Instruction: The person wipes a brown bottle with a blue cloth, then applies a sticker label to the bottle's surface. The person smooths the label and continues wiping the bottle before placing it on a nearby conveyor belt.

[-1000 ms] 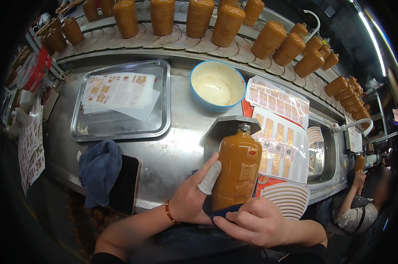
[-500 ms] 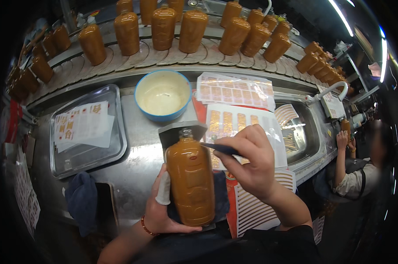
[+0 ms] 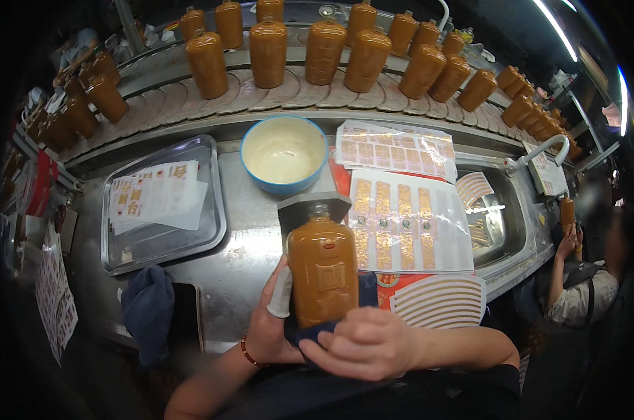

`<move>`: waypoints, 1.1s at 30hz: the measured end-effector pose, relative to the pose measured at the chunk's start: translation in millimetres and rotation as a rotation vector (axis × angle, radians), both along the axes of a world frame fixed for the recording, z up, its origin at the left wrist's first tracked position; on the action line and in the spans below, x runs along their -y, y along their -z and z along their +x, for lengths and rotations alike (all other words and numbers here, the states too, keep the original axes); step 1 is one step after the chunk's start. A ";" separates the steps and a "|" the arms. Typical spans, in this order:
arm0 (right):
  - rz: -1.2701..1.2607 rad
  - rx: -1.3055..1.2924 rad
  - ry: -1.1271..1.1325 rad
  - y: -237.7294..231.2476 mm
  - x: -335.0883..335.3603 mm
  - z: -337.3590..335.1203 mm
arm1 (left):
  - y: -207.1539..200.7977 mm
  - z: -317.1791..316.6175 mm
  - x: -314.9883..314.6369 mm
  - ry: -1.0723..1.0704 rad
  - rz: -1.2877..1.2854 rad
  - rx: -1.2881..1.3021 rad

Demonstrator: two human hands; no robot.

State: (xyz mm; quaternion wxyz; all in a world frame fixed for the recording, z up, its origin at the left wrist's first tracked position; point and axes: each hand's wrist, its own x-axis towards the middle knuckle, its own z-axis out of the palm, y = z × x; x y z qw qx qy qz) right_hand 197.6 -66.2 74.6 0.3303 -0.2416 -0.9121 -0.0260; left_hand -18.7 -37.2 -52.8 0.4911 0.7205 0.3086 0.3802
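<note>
An amber-brown bottle point(image 3: 322, 269) with raised panels and a clear neck leans on a grey angled metal stand point(image 3: 336, 203). My left hand point(image 3: 271, 332) grips the bottle's lower left side; a whitish cover point(image 3: 280, 294) is on one digit. Closed low in front of the bottle is my right hand point(image 3: 366, 343), holding a dark blue cloth point(image 3: 315, 332) against the bottle's lower front. The hand and cloth hide the bottle's base.
A blue-rimmed bowl point(image 3: 285, 154), a metal tray point(image 3: 215, 217) with sticker sheets, and gold sticker sheets point(image 3: 446, 231) surround the stand. A sink point(image 3: 516, 224) lies right. Brown bottles point(image 3: 268, 56) line the conveyor behind. Another blue cloth point(image 3: 149, 304) lies left; a co-worker point(image 3: 576, 294) sits right.
My right hand has moved from beside the bottle's neck down to its lower front. The bottle's front now faces me more squarely. Bottles on the conveyor have shifted, and the view has moved slightly.
</note>
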 end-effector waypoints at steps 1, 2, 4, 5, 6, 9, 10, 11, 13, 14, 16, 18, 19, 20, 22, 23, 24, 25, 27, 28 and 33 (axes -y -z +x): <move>-0.129 0.033 -0.009 -3.0 14.7 -16.3 | 1.7 -6.3 1.9 0.007 0.004 -0.005; -0.332 0.009 0.025 -16.6 8.8 -21.3 | -3.6 -12.1 3.1 0.002 0.010 -0.014; -0.611 -0.068 0.217 -21.4 -25.0 -17.7 | -17.7 -25.4 7.9 -0.021 0.278 -0.053; -0.688 -0.241 0.382 -18.7 -44.1 -15.5 | -19.4 -32.6 10.9 -0.043 0.300 -0.064; -0.661 -0.334 0.471 -21.6 -55.5 -13.2 | -21.4 -37.3 10.9 -0.048 0.311 -0.067; -0.223 -0.028 0.465 -29.5 -34.4 -24.6 | -25.0 -46.1 9.1 -0.028 0.326 -0.079; -0.161 0.022 0.310 -20.1 -11.4 -35.2 | -19.0 -48.3 9.9 -0.008 0.290 -0.052; 0.022 0.116 0.221 -5.3 13.1 -41.4 | -8.0 -45.3 9.6 0.028 0.256 -0.014; -0.201 0.152 0.042 -6.3 45.1 -57.1 | -5.0 -42.8 10.0 0.045 0.251 -0.002; -0.439 0.093 0.029 -15.5 46.3 -54.5 | -14.6 -42.9 10.0 0.024 0.284 -0.029; -0.823 -0.049 0.116 -23.4 39.3 -30.5 | -14.0 -41.8 9.9 0.011 0.299 -0.060; -1.148 -0.498 0.345 -20.2 44.8 10.2 | -14.3 -34.3 17.1 -0.062 0.364 -0.150; -1.296 -0.875 0.473 -14.0 53.8 31.4 | -10.4 -28.0 21.9 -0.088 0.392 -0.182; -1.200 -0.962 0.604 -2.0 63.1 67.2 | -3.8 -20.5 24.8 -0.093 0.397 -0.151; -1.089 -1.162 0.765 37.0 83.4 152.4 | 0.3 -8.2 32.3 -0.090 0.457 -0.155; -1.081 -1.277 0.800 52.6 93.6 190.1 | 1.8 -3.6 36.9 -0.090 0.485 -0.165; -1.070 -1.240 0.886 63.4 104.9 224.8 | 2.9 1.9 40.8 -0.094 0.479 -0.168; -1.064 -1.210 0.964 74.8 115.7 256.1 | 2.2 7.3 44.6 -0.096 0.476 -0.184; -1.176 -1.105 1.175 85.5 117.4 292.3 | -0.1 16.4 50.7 -0.107 0.469 -0.203; -1.243 -1.028 1.231 86.9 109.6 302.7 | -1.4 18.7 53.2 -0.120 0.465 -0.209; -1.002 -0.593 1.282 120.3 75.2 318.6 | -10.2 20.4 69.0 -0.135 0.501 -0.276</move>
